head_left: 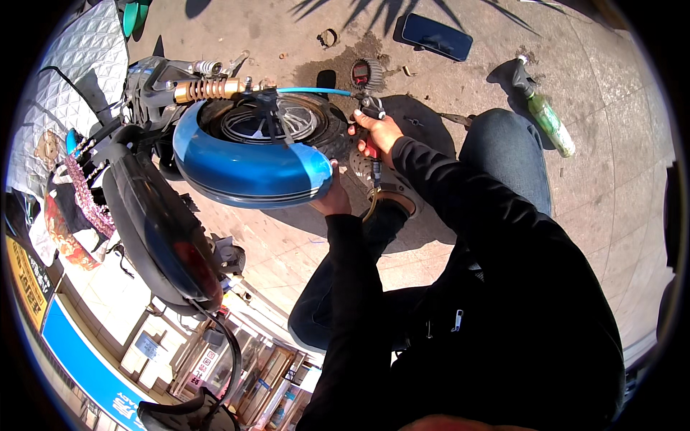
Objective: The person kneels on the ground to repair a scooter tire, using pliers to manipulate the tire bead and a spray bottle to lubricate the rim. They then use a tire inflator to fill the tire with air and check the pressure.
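Observation:
A tyre inflator gun (371, 108) with a black lever is gripped in my right hand (379, 134). Its round digital gauge (361, 73) sits above my fingers, and a red part shows below them. From the gun a light blue hose (316, 90) runs left toward the wheel (269, 123); where it ends by the hub is hard to make out. My left hand (333, 195) holds the rear end of the glossy blue mudguard (248, 169), its thumb at the edge and other fingers partly hidden. A yellowish hose (371, 207) hangs from the gun's lower end.
The scooter's dark seat and tail (154, 223) fill the left side, beside a copper-coloured shock spring (208, 89). A phone (437, 37) lies on the paving at the top. A green bottle (550, 122) lies right of my knee. Pliers (455, 119) rest near my shoe.

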Available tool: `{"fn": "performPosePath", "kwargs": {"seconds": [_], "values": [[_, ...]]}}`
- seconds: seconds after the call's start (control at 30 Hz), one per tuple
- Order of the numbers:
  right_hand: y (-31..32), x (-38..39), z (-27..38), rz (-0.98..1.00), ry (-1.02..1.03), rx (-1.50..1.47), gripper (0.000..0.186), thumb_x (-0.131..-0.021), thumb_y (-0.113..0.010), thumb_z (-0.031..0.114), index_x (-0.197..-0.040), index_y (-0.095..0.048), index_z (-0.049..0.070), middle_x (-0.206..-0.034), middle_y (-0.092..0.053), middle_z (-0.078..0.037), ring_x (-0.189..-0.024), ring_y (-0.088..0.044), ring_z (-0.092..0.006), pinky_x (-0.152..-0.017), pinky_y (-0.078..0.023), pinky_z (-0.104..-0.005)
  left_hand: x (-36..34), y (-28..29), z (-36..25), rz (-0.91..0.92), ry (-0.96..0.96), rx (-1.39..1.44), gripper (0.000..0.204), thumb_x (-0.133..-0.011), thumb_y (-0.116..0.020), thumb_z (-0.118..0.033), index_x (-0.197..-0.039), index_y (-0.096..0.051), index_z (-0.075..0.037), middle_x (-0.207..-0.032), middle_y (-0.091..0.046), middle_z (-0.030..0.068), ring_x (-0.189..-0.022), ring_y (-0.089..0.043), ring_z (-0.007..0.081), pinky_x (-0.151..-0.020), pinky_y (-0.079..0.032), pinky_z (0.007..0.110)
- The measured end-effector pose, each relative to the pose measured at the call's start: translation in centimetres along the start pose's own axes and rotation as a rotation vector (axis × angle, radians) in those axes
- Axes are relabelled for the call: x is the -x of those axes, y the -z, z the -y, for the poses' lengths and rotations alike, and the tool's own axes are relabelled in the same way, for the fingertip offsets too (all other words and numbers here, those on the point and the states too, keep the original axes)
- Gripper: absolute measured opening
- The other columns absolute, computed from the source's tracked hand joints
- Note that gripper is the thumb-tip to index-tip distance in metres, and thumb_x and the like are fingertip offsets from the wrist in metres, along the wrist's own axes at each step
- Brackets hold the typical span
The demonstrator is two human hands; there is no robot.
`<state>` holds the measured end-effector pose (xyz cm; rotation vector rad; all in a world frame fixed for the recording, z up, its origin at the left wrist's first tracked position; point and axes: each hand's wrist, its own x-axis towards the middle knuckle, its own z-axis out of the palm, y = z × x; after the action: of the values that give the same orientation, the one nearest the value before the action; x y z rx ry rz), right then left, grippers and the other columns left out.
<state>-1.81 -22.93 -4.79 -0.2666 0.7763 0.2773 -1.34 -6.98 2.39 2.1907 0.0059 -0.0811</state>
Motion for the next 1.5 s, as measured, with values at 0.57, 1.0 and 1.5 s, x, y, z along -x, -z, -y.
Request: {"fn": "performPosePath", "kwargs": {"seconds": [0.57, 1.0, 1.5], "values": [[-0.3, -0.3, -0.2, 0.059, -0.038, -0.002, 0.030, -0.100, -0.064, 0.034, -0.089, -0.058, 0.006, -0.075, -0.059, -0.004, -0.048, -0.048, -0.0133, -0.042, -0.040, -0.0299, -0.1, -0.6, 0.2, -0.049, -0.029, 0.013, 0.063, -0.086, -0.080, -0.009, -0.140, -0.051, 0.003, -0.142, -0.056, 0.0149, -0.127, -0.053, 0.0267, -0.109, -0.040, 0.041], [-1.3, -1.2, -0.4, -0.093, -0.066, 0.062, 0.038, -0.094, -0.074, 0.034, -0.079, -0.054, 0.004, -0.058, -0.048, -0.003, -0.042, -0.044, -0.0146, -0.039, -0.036, -0.0318, -0.4, -0.4, 0.3, -0.078, -0.018, -0.147, 0.058, -0.084, -0.084, -0.014, -0.132, -0.056, 0.003, -0.131, -0.063, 0.0135, -0.116, -0.058, 0.0261, -0.101, -0.045, 0.040], [-1.1, -3.3, -1.6, -0.123, -0.067, 0.036, 0.040, -0.092, -0.076, 0.035, -0.073, -0.055, 0.007, -0.055, -0.046, -0.002, -0.041, -0.042, -0.0148, -0.041, -0.035, -0.0330, -1.1, 0.2, 2.0, -0.001, 0.072, -0.223, 0.059, -0.084, -0.085, -0.024, -0.129, -0.059, 0.002, -0.127, -0.065, 0.0135, -0.112, -0.059, 0.0265, -0.100, -0.045, 0.039]]}}
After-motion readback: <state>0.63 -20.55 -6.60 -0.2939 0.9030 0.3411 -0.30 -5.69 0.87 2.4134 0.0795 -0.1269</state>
